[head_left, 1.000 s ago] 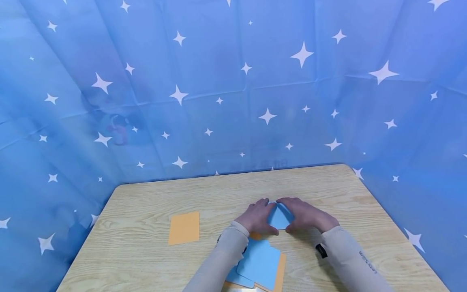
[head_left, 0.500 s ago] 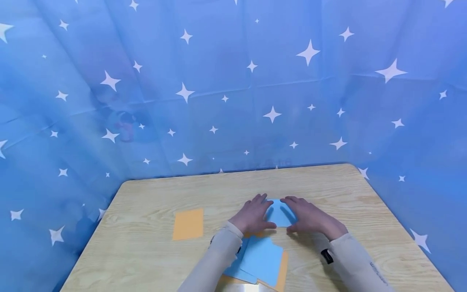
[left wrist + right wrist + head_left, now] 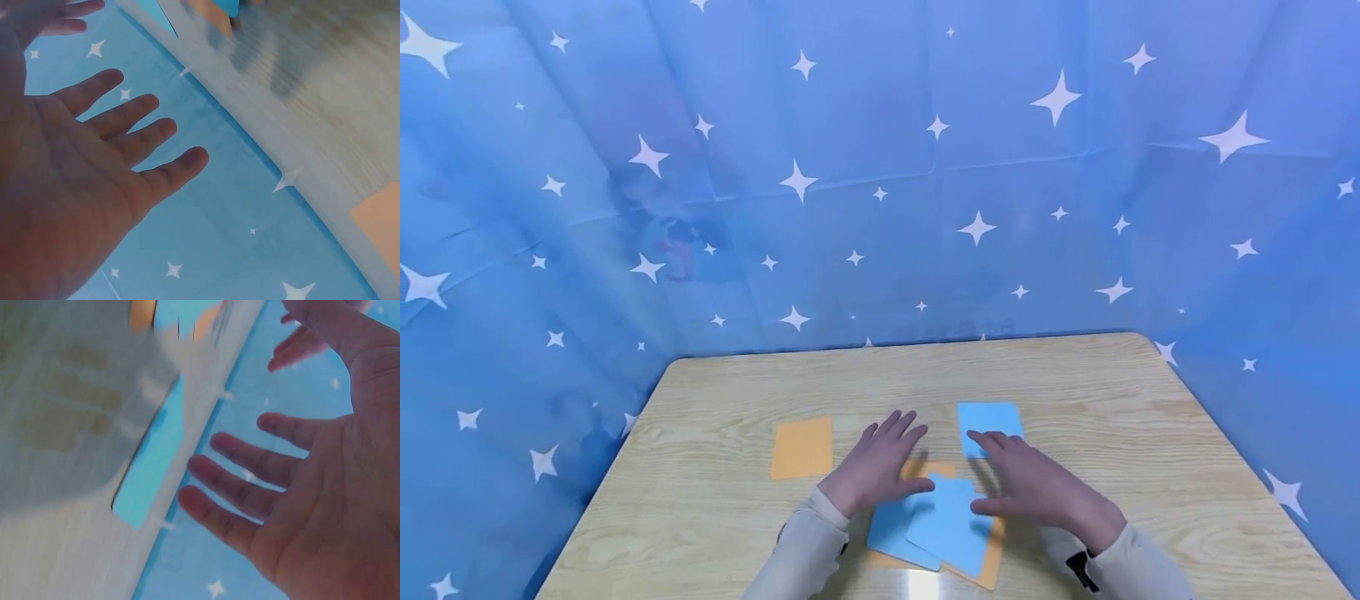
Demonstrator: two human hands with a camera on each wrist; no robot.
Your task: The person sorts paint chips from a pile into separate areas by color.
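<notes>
Before a starry blue curtain (image 3: 865, 117), a wood-grained table (image 3: 700, 517) bears overlapping blue and orange cards (image 3: 951, 532), the left hand (image 3: 877, 467) and right hand (image 3: 1033, 483) hovering around them, fingers spread.

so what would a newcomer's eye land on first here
Probably the blue backdrop with its white stars, behind the table. Next, the left hand and right hand, hovering about the overlapping blue and orange cards. An orange card lies left of this pile, a blue card beyond it.
</notes>
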